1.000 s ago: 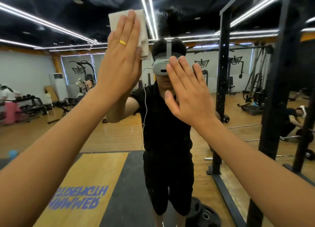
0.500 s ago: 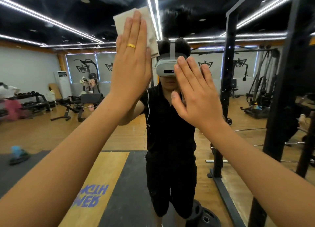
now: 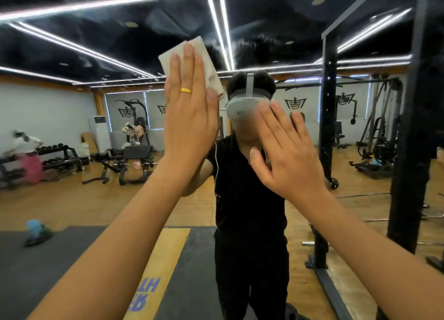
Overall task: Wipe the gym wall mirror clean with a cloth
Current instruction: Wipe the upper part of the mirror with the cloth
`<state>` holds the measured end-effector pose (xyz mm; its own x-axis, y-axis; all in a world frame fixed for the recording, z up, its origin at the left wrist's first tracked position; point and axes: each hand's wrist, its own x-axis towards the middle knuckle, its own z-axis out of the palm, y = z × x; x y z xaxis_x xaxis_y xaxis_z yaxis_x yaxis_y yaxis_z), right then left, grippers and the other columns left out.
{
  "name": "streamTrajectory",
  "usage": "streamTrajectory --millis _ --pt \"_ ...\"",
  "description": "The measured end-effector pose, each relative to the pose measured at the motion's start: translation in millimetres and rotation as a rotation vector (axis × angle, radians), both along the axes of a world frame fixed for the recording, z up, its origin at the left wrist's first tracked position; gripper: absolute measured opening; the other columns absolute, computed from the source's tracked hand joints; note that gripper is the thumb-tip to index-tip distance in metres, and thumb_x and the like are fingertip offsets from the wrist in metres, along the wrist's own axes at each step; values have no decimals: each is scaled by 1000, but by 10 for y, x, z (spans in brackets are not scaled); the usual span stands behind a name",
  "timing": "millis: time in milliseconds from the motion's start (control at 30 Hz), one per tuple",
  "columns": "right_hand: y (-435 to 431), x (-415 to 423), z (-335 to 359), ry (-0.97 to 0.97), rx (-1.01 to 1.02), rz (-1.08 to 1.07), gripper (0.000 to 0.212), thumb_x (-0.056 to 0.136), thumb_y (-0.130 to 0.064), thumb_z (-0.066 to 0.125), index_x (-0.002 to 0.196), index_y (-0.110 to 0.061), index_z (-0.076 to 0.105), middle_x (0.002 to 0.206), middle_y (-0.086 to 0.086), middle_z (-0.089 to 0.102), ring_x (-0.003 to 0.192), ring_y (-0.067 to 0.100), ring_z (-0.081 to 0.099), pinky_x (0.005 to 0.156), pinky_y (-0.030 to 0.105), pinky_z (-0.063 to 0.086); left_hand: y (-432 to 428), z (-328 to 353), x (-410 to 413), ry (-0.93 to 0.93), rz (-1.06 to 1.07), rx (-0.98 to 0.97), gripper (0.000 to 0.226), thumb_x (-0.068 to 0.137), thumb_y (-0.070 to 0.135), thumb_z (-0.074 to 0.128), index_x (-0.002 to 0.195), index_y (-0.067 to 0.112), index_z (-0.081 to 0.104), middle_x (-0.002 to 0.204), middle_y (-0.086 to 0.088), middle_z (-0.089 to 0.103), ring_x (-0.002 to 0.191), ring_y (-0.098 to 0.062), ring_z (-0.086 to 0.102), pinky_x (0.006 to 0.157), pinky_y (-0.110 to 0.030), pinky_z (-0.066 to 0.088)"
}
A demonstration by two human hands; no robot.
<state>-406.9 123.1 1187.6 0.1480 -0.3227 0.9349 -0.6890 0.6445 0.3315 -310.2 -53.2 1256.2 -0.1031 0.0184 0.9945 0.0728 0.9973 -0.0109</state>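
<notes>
Left hand (image 3: 189, 118) flat on cloth (image 3: 192, 65) against mirror (image 3: 72, 118), upper centre. Right hand (image 3: 286, 156) flat beside it, lower right. Rack upright (image 3: 328, 127) reflected farther right.

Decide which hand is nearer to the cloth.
Left. The left hand lies flat on the cloth, fingers straight over it. The right hand is apart from it, lower and to the right, holding nothing.

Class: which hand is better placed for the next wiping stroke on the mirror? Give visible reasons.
Left: the left hand presses the cloth flat against the mirror; the right hand is bare.
</notes>
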Motion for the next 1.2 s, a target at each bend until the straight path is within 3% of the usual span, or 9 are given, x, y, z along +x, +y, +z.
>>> streamTrajectory --millis 133,367,533,700,1033,1200 --pt "-42 16 65 -2 -14 14 63 103 -31 47 158 -4 34 167 15 27 157 29 22 127 54 19 -104 -491 61 -49 42 -40 57 113 24 31 163 1 15 172 -15 8 160 -29 1 130 -40 0" --pt "-12 39 38 -32 12 1 65 103 -31 48 159 -4 31 168 15 25 157 29 20 129 51 14 -290 14 97 13 4 -14 55 114 22 30 162 0 17 171 -21 12 159 -34 6 127 -54 17" --pt "-18 16 38 -30 16 -18 65 104 -31 49 160 -4 30 168 15 24 158 29 19 129 50 12 -261 -125 68 47 13 2 54 113 18 31 162 -2 18 170 -22 14 159 -34 8 129 -51 14" --pt "-16 33 55 -49 30 -25 66 103 -31 49 160 -4 29 169 15 23 158 30 17 128 53 12 -332 -596 185 -57 99 -53 56 112 18 32 163 0 15 172 -18 9 160 -29 5 131 -42 5" --pt "-71 123 81 -36 80 -59 68 102 -29 45 162 -5 25 170 16 18 159 31 13 129 53 4 -390 246 145 1 74 -86 57 112 22 28 162 -1 17 171 -20 13 159 -34 8 130 -47 9" --pt "-316 310 82 -5 74 58 64 102 -29 44 159 0 31 167 19 25 157 35 20 128 54 5 -445 -32 165 10 71 -113 54 113 18 32 162 -2 20 170 -21 16 159 -33 11 130 -48 12"
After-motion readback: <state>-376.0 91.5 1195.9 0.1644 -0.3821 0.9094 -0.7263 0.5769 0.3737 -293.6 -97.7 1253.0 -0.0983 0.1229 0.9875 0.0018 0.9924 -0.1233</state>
